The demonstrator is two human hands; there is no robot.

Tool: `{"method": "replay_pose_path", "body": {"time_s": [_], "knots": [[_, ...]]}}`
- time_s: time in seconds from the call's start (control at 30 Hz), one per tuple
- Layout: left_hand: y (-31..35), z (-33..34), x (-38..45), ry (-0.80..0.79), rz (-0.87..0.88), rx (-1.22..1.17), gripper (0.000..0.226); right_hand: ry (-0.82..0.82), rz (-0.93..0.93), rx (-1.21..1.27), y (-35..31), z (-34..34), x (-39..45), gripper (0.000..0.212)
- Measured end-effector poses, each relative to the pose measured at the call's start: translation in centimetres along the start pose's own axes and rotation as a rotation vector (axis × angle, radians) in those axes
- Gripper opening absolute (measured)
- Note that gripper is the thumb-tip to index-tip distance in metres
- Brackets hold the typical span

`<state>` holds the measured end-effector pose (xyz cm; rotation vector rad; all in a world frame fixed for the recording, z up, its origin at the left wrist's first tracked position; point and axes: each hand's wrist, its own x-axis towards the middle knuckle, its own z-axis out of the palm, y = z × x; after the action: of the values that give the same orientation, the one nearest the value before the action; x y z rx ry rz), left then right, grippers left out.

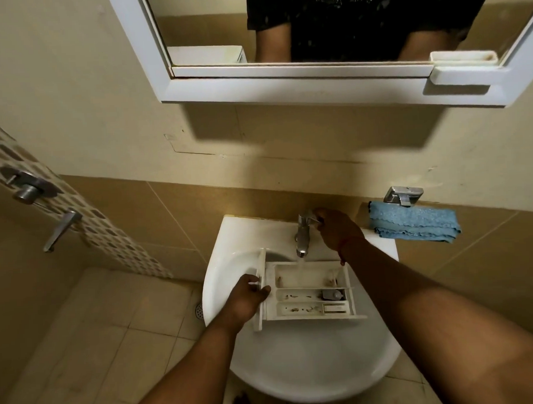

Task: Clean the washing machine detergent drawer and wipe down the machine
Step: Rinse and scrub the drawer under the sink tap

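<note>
Above and beyond both my hands hangs the white-framed wall mirror (300,82), its lower ledge jutting out over the beige tiled wall. Below my hands sits the white ceramic pedestal sink (310,366), its round bowl filling the space between my forearms. Lying across the bowl, under my arms, is the white plastic three-compartment detergent drawer (307,294), open side up, with brown flecks of residue in its compartments and its front panel turned to the left.

My left hand (247,296) grips that front panel, fingers curled round its edge, thumb on the near face. To the right of my right hand, a folded light-blue cloth (414,224) is draped on the wall ledge beside the sink, just under a small chrome wall fitting (404,195). Far left of my left hand, a chrome shower mixer handle (60,230) sticks out of the patterned tile strip.

My right hand (338,229) is curled over the lever of the chrome basin tap (302,236), holding it; the hand hides most of the lever. A thin stream of water runs from the spout into the drawer's far compartment.
</note>
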<state>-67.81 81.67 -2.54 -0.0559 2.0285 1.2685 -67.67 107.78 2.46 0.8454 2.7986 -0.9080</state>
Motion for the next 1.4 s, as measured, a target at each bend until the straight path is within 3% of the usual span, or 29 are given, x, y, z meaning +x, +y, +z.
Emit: {"method": "replay_pose_path", "body": {"time_s": [0.1,0.17,0.27,0.33,0.4,0.5,0.57,0.67,0.77,0.83,0.9,0.97,1.1,1.3,1.4], "knots": [[-0.1,0.1,0.0,0.001,0.004,0.0,0.035,0.096,0.093,0.246,0.5,1.6,-1.6,0.028],[-0.1,0.1,0.0,0.004,0.007,-0.001,0.034,0.094,0.247,0.548,0.9,3.5,-3.2,0.013],[-0.1,0.1,0.0,0.002,0.013,-0.004,0.034,-0.133,0.53,1.14,0.5,6.3,-5.4,0.018],[-0.2,0.2,0.0,0.001,0.017,-0.001,0.034,-0.201,0.679,1.448,0.2,7.6,-6.2,0.011],[0.0,0.2,-0.1,0.002,0.025,0.003,0.035,-0.182,0.739,1.56,0.1,8.4,-6.0,0.018],[-0.1,0.1,0.0,0.008,0.027,0.022,0.034,-0.172,0.686,1.574,-0.5,9.5,-5.9,0.034],[-0.2,-0.1,0.1,-0.004,0.034,0.023,0.033,-0.202,0.614,1.534,-1.5,10.0,-6.3,0.026],[-0.2,-0.1,0.2,-0.025,0.044,0.044,0.033,-0.088,0.514,1.591,-2.8,9.8,-6.3,0.025],[-0.3,-0.2,0.1,-0.029,0.048,0.067,0.032,0.112,0.45,1.396,-2.3,9.8,-5.9,0.024],[-0.4,-0.4,0.1,-0.03,0.065,0.066,0.03,0.033,0.416,1.205,-2.3,10.3,-5.7,0.009],[-0.3,-0.5,0.2,-0.038,0.079,0.052,0.03,-0.046,0.275,0.885,-2.2,11.2,-6.3,0.019],[-0.3,-0.4,0.2,-0.057,0.094,0.05,0.028,-0.081,0.097,0.718,-2.0,11.5,-7.0,0.026],[-0.5,-0.1,0.4,-0.066,0.122,0.085,0.033,-0.266,-0.379,0.094,2.0,11.3,-9.1,0.046],[-0.3,-0.1,1.0,-0.092,0.086,0.091,0.035,-0.337,-0.011,-0.541,6.8,11.0,-10.8,0.055],[-0.2,0.1,0.8,-0.071,0.091,0.114,0.037,-0.35,-0.085,-0.398,2.7,12.0,-10.0,0.052]]}}
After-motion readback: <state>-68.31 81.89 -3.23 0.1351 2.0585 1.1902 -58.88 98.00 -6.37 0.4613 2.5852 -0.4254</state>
